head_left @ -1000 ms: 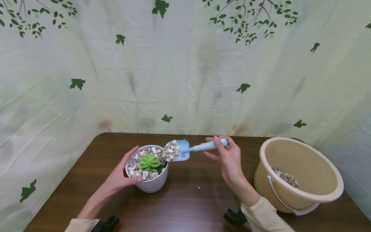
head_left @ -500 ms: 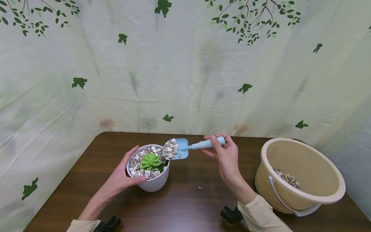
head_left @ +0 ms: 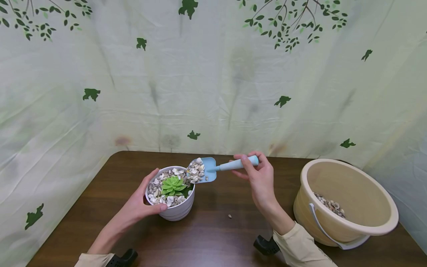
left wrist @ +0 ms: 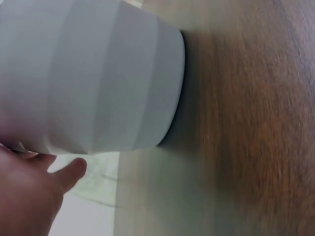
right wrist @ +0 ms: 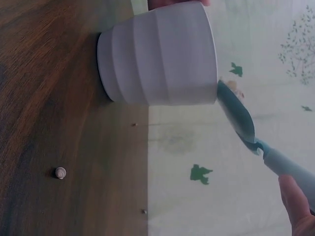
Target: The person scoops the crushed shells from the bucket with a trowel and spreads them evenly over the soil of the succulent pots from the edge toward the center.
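Observation:
A white ribbed flower pot (head_left: pixel 178 213) stands upright on the table, filled with small shells around a green succulent (head_left: pixel 173 185). My left hand (head_left: pixel 139 200) grips the pot from the left, thumb on the near rim. With my right hand (head_left: pixel 261 180) I hold the handle of a light blue hand trowel (head_left: pixel 210 169), its blade bearing a heap of small shells (head_left: pixel 196 170) at the pot's right rim. The right wrist view puts the trowel blade (right wrist: pixel 238 115) tilted right at the rim, while the pot's base (left wrist: pixel 170 93) sits on the wood in the left wrist view.
At the right of the brown wooden table (head_left: pixel 213 237) stands a cream bucket (head_left: pixel 310 207) with a handle and shells (head_left: pixel 330 205) inside. A single shell (head_left: pixel 229 216) lies in front of the pot. Behind hangs a leaf-patterned cloth (head_left: pixel 217 92).
The head view has shifted slightly. The trowel's handle sits a little higher and more tilted against the pot; the shells remain on the blade, and both hands keep their hold.

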### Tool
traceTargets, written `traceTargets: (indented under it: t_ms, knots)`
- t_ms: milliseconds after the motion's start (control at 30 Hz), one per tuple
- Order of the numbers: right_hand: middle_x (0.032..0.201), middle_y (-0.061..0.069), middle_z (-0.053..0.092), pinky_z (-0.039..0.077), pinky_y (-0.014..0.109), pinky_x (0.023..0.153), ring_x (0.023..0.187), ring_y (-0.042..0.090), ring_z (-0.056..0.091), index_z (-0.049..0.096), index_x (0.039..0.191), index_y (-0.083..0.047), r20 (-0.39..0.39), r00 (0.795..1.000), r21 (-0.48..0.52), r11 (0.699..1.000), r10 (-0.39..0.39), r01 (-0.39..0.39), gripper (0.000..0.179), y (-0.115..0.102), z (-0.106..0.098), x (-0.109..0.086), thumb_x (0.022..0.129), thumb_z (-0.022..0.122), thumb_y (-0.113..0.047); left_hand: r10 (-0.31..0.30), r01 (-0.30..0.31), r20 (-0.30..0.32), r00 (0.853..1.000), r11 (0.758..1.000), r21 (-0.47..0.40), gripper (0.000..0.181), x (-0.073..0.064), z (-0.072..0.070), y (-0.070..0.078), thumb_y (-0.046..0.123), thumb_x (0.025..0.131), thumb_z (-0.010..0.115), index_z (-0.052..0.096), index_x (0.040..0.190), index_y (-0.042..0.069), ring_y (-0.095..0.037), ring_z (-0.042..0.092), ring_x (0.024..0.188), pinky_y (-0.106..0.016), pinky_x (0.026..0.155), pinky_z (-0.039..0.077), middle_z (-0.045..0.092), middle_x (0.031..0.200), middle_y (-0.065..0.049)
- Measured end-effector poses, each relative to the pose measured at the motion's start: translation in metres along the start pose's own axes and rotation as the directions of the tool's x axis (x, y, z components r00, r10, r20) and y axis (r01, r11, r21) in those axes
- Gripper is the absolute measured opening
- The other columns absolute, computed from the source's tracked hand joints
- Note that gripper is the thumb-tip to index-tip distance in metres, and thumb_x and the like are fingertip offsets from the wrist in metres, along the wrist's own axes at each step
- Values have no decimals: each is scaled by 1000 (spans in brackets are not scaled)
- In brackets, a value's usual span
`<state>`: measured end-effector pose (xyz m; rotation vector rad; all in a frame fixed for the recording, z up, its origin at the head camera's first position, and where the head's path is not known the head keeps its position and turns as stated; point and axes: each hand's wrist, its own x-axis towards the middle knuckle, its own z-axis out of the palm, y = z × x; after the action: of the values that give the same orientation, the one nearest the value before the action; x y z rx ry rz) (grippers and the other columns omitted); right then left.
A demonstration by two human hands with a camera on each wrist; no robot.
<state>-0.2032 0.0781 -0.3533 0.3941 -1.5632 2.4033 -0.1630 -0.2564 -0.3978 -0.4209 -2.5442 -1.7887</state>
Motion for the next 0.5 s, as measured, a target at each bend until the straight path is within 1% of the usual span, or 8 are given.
traceTargets:
  t_ms: [100,133,267,400,500]
  knots:
    - [100,17,71,50,57,79,95,36,69,47,99,0,7,1000,-9,1000,-8,8,17,-1,0,0,98,61,-8,-2,2,-2,1000,1000,-7,101,0,0,0,10,77,80,19,157,18,-36,35,130,-16,91,37,26,153,-20]
    - [101,19,70,50,57,78,95,37,69,47,99,0,7,1000,-10,1000,-13,13,17,-1,0,1,97,61,-8,-6,6,-6,1000,1000,-6,101,0,0,0,10,77,80,19,157,18,-36,35,129,-16,91,37,27,152,-20]
    - [101,20,70,53,53,76,93,36,69,47,99,2,0,1000,-15,999,-30,30,19,-1,0,1,97,63,-8,-12,12,-24,1000,1000,14,102,1,3,2,11,76,82,20,156,18,-34,37,129,-16,91,37,30,151,-19]
    - [99,19,71,54,51,75,92,34,69,46,99,3,1,999,-20,999,-37,37,20,-1,1,1,96,64,-7,9,-7,-38,999,998,57,106,2,5,5,13,74,85,19,157,17,-34,35,130,-14,92,34,29,150,-18]
    - [102,24,69,54,51,76,93,35,68,47,99,3,8,999,-26,999,-41,41,20,-2,1,1,96,64,-8,20,-16,-40,999,996,89,107,2,5,4,15,72,86,19,157,16,-33,33,130,-14,93,32,26,150,-16]
